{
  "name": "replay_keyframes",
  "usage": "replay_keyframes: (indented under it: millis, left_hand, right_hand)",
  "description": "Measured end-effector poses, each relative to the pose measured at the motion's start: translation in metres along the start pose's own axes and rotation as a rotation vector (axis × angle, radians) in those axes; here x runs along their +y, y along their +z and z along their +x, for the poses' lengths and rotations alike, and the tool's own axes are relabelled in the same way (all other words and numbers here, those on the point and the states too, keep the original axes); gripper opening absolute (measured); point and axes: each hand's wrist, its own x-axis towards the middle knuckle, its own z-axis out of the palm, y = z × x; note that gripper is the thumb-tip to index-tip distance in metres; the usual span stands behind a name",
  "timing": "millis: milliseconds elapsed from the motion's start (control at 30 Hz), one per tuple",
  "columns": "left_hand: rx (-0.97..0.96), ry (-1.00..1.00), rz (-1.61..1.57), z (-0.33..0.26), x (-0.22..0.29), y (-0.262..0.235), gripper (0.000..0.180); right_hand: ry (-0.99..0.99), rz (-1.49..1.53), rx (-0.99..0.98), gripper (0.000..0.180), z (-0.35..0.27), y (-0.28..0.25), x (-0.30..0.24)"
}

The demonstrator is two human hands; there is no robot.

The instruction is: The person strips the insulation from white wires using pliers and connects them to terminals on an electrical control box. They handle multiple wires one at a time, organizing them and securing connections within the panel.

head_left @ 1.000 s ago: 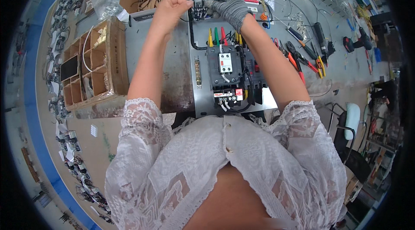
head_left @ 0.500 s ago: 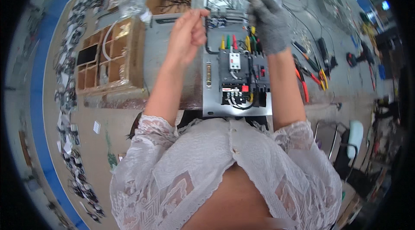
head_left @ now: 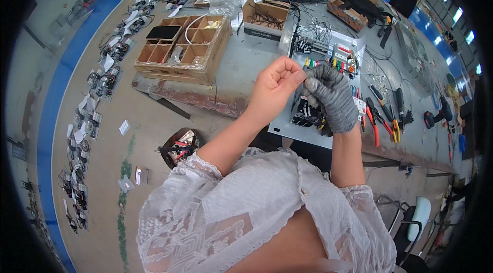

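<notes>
My bare left hand [head_left: 273, 90] is closed in a pinch, its thumb and forefinger meeting the fingertips of my right hand. In a grey knitted glove, my right hand [head_left: 334, 99] has its fingers curled together. Whatever lies between the fingertips is too small or hidden to make out. Both hands are above a light metal mounting plate [head_left: 281, 127] at the table's front edge. They cover much of the electrical parts there. A black device [head_left: 306, 116] shows below the fingers, and yellow, green and red sleeved wire ends [head_left: 311, 62] appear beyond them.
Left on the table stands a divided wooden box [head_left: 211, 67]; behind it is a cardboard box [head_left: 263, 30] with dark wires. Red-handled pliers [head_left: 374, 128], other tools and a power drill [head_left: 442, 114] lie right. A bin [head_left: 178, 149] stands on the floor, a chair [head_left: 419, 216] at right.
My hands were apart, one on each side of the electrical parts; now they have come together at the fingertips, nearer to me. The view has shifted, showing more of the table and floor.
</notes>
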Motion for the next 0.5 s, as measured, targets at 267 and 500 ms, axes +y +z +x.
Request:
replay_keyframes:
  millis: [267,500]
  left_hand:
    - [0.044,-0.160,-0.008,0.007,-0.008,-0.006,0.010]
    - [-0.031,-0.162,0.080,0.070,-0.031,-0.012,0.012]
  right_hand:
    - [-0.020,-0.213,0.012,0.019,-0.008,-0.005,-0.006]
    - [0.019,-0.056,-0.029,0.021,0.037,-0.045,0.018]
